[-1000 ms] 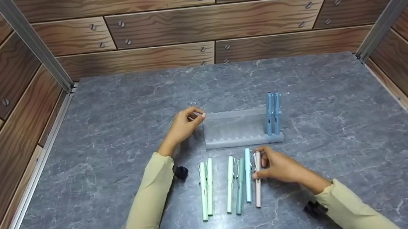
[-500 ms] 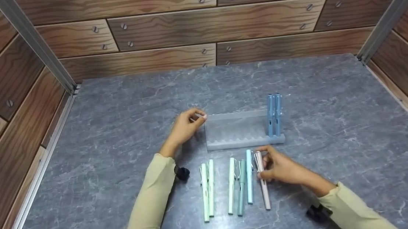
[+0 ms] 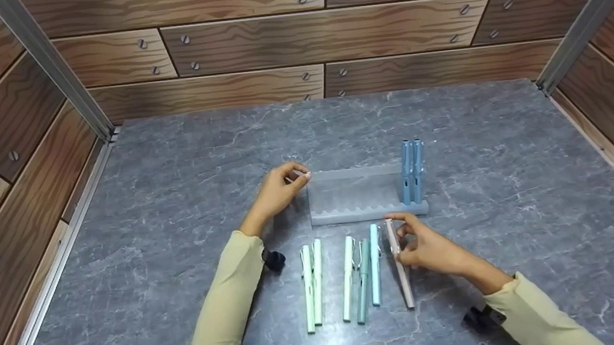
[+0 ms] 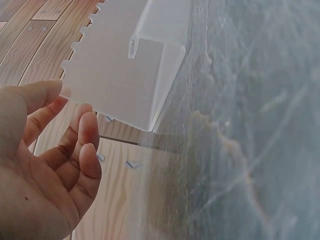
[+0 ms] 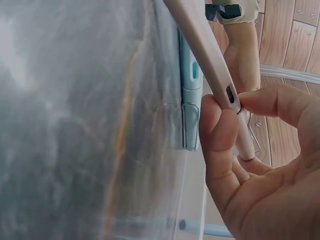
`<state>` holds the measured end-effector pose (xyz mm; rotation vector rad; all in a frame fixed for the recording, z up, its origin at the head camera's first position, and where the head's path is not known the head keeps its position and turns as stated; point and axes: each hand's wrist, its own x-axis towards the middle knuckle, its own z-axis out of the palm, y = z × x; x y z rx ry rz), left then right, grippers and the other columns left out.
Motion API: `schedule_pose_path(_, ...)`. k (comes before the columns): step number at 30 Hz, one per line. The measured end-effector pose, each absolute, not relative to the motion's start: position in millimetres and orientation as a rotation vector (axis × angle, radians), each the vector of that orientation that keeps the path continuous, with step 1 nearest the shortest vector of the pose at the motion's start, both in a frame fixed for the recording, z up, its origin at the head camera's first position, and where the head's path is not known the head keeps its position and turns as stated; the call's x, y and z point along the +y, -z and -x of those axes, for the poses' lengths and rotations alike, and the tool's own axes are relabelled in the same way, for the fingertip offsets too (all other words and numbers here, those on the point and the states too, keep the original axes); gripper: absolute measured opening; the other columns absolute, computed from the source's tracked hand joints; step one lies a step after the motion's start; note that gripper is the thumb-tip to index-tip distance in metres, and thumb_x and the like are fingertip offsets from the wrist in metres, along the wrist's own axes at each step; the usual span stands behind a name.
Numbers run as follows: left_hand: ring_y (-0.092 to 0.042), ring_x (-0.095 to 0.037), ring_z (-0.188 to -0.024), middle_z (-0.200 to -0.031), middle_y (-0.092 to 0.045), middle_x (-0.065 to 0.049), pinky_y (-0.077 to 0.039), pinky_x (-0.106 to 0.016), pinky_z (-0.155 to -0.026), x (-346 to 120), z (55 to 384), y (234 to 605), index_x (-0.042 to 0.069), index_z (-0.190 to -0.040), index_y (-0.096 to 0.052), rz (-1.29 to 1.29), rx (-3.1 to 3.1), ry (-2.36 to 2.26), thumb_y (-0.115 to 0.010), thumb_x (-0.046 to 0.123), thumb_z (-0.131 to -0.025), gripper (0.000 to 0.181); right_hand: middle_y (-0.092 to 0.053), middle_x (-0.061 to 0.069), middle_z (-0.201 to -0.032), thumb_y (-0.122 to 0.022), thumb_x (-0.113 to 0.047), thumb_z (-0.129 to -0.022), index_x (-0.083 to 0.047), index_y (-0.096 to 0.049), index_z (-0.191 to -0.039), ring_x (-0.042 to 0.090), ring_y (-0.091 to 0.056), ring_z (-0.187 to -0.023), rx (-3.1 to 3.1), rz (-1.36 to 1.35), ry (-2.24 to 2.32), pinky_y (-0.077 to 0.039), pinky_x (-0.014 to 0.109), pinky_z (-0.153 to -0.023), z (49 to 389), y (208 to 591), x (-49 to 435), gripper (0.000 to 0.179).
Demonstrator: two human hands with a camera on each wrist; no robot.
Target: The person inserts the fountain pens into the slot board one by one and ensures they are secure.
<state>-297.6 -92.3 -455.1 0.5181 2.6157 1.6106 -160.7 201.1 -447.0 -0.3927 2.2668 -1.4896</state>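
Beyond a person's two outstretched arms, walls printed with brown wooden planks and screw heads (image 3: 295,34) close off the back and sides, with grey metal posts (image 3: 47,62) standing at the corners. Before them spreads a wide grey surface (image 3: 173,167) veined like marble. From my spot I see the arms in pale yellow-green sleeves (image 3: 216,308) coming in from the near side. Between the hands and the back wall stands a frosted, translucent plastic rack (image 3: 353,190) with a scalloped front lip. The person's left hand (image 3: 278,191) pinches the rack's upper left corner between thumb and fingertip, its other fingers loosely curled. The right hand (image 3: 430,250) has thumb and fingers closed on a slim pinkish-beige pen (image 3: 403,275), which slants just in front of the rack, its top end nearest it; I cannot tell whether its lower end touches the surface. Two blue pens (image 3: 405,169) stand side by side at the rack's right end. Lying in front of the rack, from left to right, are a pair of light green pens (image 3: 308,289), a pale mint pen (image 3: 348,280), a dark teal pen (image 3: 361,281) and a sky-blue pen (image 3: 375,266), the last beside the gripped pen. Small black cameras (image 3: 275,261) sit at the wrists. Smallest of all is a dark oval window (image 5: 230,94) in the gripped pen's barrel, close to the thumb.
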Motion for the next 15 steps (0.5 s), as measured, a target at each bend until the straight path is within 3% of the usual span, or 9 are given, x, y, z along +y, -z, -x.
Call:
schedule_pose_path(5,-0.052,-0.009,-0.062,-0.079,-0.063,-0.004,-0.042,-0.022,-0.056,-92,298,456,0.007,-0.104,-0.069,-0.522,2.613,-1.611,-0.063,0.021,-0.093,0.019,-0.041,0.016,-0.105,-0.055,0.012,-0.075,0.001,-0.018,-0.147,0.005,-0.05,-0.063,2.247,0.413,1.531,-0.041,0.015,-0.053,161,442,203,0.081)
schedule_pose_path(11,-0.052,-0.009,-0.063,-0.078,-0.061,-0.004,-0.042,-0.022,-0.056,-92,298,455,0.006,-0.106,-0.069,-0.522,2.61,-1.611,-0.062,0.021,-0.094,0.021,-0.045,0.028,-0.111,-0.054,0.014,-0.076,0.001,-0.019,-0.146,0.007,-0.055,-0.068,2.305,0.472,1.574,-0.05,0.019,-0.06,165,433,208,0.08)
schedule_pose_path(15,-0.052,-0.009,-0.065,-0.079,-0.062,-0.004,-0.043,-0.022,-0.057,-93,297,455,0.007,-0.107,-0.069,-0.518,2.608,-1.608,-0.062,0.023,-0.094,0.021,-0.046,0.026,-0.109,-0.054,0.016,-0.077,0.0,-0.019,-0.146,0.01,-0.058,-0.071,2.365,0.512,1.63,-0.053,0.023,-0.063,169,426,211,0.079)
